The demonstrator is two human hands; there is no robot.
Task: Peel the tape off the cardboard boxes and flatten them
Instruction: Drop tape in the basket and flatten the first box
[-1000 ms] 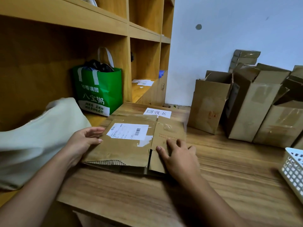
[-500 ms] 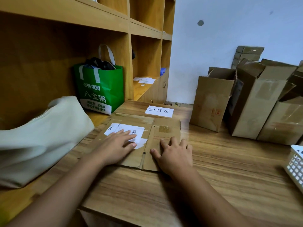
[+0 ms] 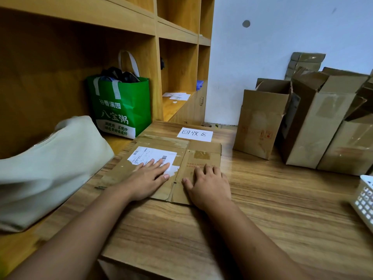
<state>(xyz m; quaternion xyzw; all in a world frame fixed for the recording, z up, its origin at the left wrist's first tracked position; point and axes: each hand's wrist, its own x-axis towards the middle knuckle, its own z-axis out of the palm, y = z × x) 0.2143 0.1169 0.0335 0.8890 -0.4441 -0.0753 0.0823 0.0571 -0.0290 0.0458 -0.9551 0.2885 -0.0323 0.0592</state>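
A flattened cardboard box (image 3: 165, 156) with a white shipping label (image 3: 149, 155) lies on the wooden table (image 3: 262, 209). The left hand (image 3: 149, 179) and right hand (image 3: 207, 186) press it, fingers straight. Upright boxes (image 3: 314, 122) stand against the pale wall (image 3: 282, 33).

A storeroom or parcel-handling back room is indicated. Wooden cubby shelving (image 3: 177, 37) is built along the left side. Used cardboard boxes (image 3: 260, 122) are stood in a cluster on a wood-grain table (image 3: 282, 199) against a plain painted wall (image 3: 282, 27). A paper sign (image 3: 195, 134) marked 回收区 (recycling area) is laid on the table. A shipping label (image 3: 151, 154) is seen on the flattened box (image 3: 203, 156). A white plastic basket (image 3: 363, 199) is set at the right edge.
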